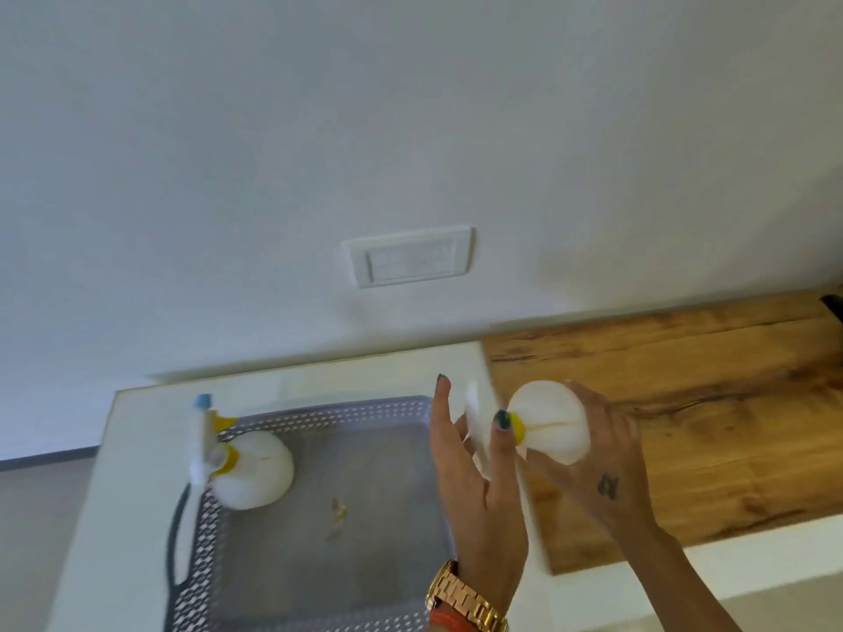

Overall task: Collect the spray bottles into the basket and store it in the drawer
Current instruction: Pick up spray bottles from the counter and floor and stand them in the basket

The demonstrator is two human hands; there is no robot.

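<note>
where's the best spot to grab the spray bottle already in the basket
Probably the neck at the yellow collar, coming from above. The spray bottle leans over the left wall of the basket; its round body is wide for fingers, while the neck is narrow and clear.

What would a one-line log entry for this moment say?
left hand + right hand: holding bottle just right of basket | other bottle: in basket | drawer: unseen

A round white spray bottle (255, 472) with a yellow neck lies at the left end of the grey holey basket (319, 415), lower left. A second spray bottle (552, 421) is held up just right of it.
</note>
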